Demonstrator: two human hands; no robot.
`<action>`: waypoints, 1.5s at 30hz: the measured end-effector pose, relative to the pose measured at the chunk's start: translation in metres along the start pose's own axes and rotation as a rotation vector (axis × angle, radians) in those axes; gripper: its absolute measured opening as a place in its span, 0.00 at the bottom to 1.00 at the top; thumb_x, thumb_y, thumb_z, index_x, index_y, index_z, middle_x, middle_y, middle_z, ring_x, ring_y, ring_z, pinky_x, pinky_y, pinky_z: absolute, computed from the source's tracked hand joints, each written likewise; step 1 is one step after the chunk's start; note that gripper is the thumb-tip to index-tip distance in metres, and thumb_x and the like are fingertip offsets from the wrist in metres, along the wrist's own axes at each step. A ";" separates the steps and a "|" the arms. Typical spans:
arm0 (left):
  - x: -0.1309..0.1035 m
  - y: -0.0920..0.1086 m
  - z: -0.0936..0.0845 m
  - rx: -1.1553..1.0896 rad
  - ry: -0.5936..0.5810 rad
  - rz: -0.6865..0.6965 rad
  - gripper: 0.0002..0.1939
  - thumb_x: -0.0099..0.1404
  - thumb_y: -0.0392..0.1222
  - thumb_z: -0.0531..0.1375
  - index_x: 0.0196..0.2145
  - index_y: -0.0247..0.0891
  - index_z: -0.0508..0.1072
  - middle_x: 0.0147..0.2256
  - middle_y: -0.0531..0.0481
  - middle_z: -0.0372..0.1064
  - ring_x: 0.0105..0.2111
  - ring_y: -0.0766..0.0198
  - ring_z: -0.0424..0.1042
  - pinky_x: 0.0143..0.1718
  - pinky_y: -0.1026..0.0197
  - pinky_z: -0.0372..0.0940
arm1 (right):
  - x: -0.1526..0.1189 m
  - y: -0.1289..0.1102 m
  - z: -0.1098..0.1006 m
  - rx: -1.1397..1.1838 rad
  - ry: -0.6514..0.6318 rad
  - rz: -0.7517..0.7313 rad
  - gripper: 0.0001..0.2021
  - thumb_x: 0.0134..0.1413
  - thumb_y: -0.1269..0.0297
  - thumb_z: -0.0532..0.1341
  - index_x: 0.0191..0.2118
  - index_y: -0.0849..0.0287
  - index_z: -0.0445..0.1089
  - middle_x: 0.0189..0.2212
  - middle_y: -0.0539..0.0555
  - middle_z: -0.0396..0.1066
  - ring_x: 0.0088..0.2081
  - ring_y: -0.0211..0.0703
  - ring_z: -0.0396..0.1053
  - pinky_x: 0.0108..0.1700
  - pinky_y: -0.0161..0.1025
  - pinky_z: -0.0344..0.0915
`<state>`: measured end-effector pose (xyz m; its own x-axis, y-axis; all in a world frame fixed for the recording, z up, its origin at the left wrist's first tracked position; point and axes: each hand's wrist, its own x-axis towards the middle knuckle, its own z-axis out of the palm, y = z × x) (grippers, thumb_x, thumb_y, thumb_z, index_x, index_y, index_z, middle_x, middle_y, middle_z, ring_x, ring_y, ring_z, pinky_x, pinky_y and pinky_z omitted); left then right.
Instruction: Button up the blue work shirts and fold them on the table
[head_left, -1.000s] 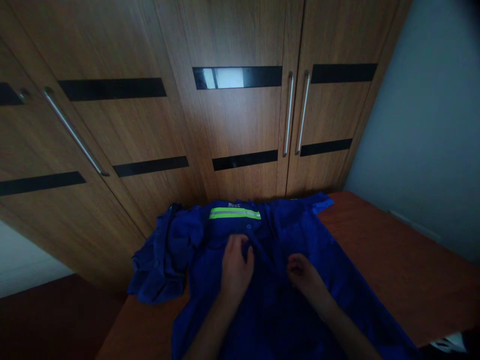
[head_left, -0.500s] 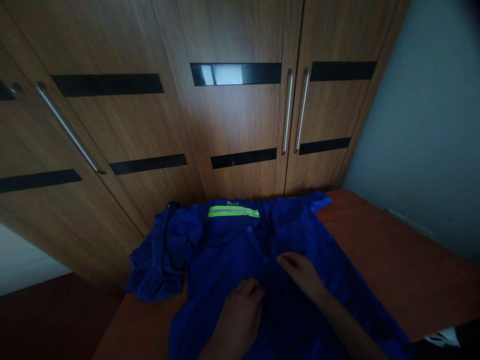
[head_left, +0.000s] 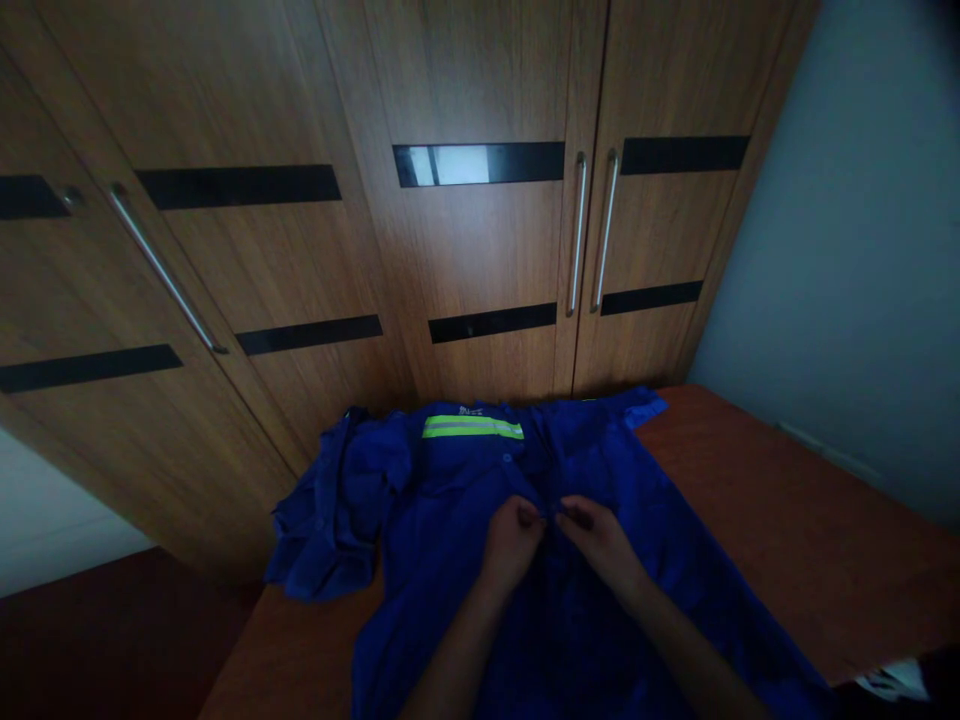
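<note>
A blue garment (head_left: pixel 442 540) with a yellow-green and silver reflective strip (head_left: pixel 472 427) lies spread on a reddish-brown surface. Its left sleeve part is bunched up. One round button (head_left: pixel 508 458) shows below the strip. At the front opening, my left hand (head_left: pixel 514 540) pinches the edge of the cloth, fingertips together. My right hand (head_left: pixel 596 535) pinches the cloth just to the right, its fingertips almost meeting those of the left. What lies between the fingertips is too small and dark to make out clearly.
Behind the garment stands a wooden wardrobe (head_left: pixel 480 240) with metal handles and black strips. A pale wall (head_left: pixel 847 300) rises at the right. The reddish-brown surface (head_left: pixel 765 500) extends right of the garment. Something white (head_left: pixel 892 680) shows at the lower right edge.
My left hand has moved up and right along the garment to the opening, beside my right hand. My right hand has barely moved. The view has shifted slightly.
</note>
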<state>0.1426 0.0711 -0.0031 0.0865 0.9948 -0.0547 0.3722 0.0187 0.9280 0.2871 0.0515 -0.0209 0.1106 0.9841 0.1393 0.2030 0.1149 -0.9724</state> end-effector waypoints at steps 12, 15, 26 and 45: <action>-0.005 0.032 -0.041 -0.209 0.028 0.033 0.06 0.56 0.42 0.59 0.29 0.37 0.68 0.21 0.55 0.66 0.22 0.68 0.66 0.23 0.67 0.58 | 0.002 -0.028 -0.005 -0.365 -0.178 -0.139 0.07 0.48 0.64 0.56 0.30 0.59 0.71 0.19 0.46 0.63 0.22 0.36 0.61 0.27 0.33 0.55; -0.012 0.043 -0.042 -0.076 0.070 0.130 0.03 0.57 0.39 0.58 0.29 0.37 0.68 0.23 0.54 0.68 0.23 0.67 0.68 0.25 0.67 0.59 | 0.000 -0.037 0.000 -0.456 -0.219 -0.181 0.07 0.49 0.66 0.55 0.29 0.58 0.71 0.20 0.47 0.65 0.23 0.36 0.63 0.27 0.33 0.54; -0.041 0.055 -0.045 1.097 0.140 0.247 0.09 0.60 0.30 0.51 0.36 0.37 0.69 0.34 0.45 0.69 0.33 0.56 0.73 0.29 0.61 0.61 | -0.003 -0.037 -0.002 -0.542 -0.125 -0.090 0.09 0.51 0.64 0.56 0.36 0.58 0.72 0.20 0.47 0.66 0.24 0.39 0.66 0.28 0.34 0.54; -0.019 0.013 -0.024 0.291 0.080 0.218 0.08 0.58 0.32 0.56 0.30 0.40 0.74 0.29 0.53 0.75 0.31 0.65 0.73 0.34 0.65 0.62 | -0.006 -0.040 0.004 -0.478 -0.206 -0.135 0.10 0.48 0.69 0.55 0.35 0.59 0.73 0.19 0.46 0.65 0.22 0.37 0.64 0.27 0.33 0.55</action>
<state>0.1238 0.0544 0.0189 0.1246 0.9772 0.1719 0.6015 -0.2122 0.7702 0.2747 0.0411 0.0163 -0.1308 0.9766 0.1707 0.6277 0.2148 -0.7482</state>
